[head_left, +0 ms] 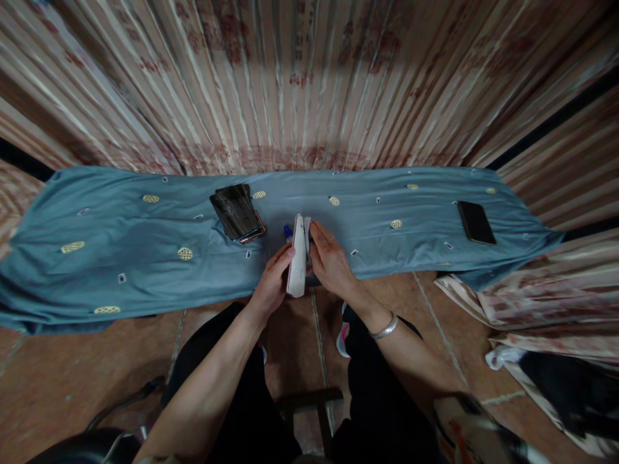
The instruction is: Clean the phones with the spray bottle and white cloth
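A white box-like slab (pixel 297 261), seen edge-on, stands upright over the front of the blue cloth. My left hand (pixel 275 281) is closed on its left side, the thumb along its near edge. At its right side my right hand (pixel 331 258) is closed on a thin white wipe-like piece (pixel 307 233), pressed against or close to the slab. The slab's broad faces are turned away from view. Just behind it a small blue object (pixel 287 231) shows in part; its kind is unclear.
A stack of dark phones (pixel 236 211) lies left of my hands. One black phone (pixel 476 222) rests at the far right. The blue patterned cloth (pixel 367 225) covers a long narrow table before a pleated curtain (pixel 300 77). Below are my knees and a tiled floor (pixel 207 335).
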`<state>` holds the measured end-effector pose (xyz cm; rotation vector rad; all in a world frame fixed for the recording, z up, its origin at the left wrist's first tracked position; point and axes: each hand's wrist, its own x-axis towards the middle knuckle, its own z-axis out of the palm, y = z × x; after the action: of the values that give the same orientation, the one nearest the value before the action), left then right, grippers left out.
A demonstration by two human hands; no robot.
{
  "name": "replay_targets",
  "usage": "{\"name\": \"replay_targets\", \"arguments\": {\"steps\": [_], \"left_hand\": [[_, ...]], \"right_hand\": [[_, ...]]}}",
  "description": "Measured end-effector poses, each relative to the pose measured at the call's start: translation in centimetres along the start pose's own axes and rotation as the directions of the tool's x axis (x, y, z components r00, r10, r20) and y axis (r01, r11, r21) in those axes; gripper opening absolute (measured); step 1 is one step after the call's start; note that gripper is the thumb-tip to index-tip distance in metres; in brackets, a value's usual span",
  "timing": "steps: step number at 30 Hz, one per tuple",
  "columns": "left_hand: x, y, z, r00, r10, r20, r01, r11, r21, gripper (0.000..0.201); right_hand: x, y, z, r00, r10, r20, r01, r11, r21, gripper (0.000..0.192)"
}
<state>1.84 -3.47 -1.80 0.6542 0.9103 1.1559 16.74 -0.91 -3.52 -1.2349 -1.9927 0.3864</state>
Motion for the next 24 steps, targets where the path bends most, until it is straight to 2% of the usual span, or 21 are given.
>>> {"name": "replay_targets", "arguments": {"steps": [10,15,24], "left_hand": [[0.3,-0.3,-0.3,1.0,-0.007,-0.007,0.007,0.998,-0.057,0.053],[0.4,-0.3,-0.4,0.999,-0.025,-0.041,0.024,0.999,-0.024,0.05],[0.5,-0.6,-0.5,0.998,-0.015,-0.062,0.015,1.0,-0.007,0.057]], "right_hand": [[-0.1,0.9,0.8,0.999,0.042,-0.002,-0.042,0.999,0.018,0.053],[0.0,1.2,0.8,0.999,0.049,-0.013,-0.049,0.999,0.017,0.05],[0.2,1.0,0.5,0.999,0.014,-0.036,-0.015,0.999,-0.028,0.045]]}}
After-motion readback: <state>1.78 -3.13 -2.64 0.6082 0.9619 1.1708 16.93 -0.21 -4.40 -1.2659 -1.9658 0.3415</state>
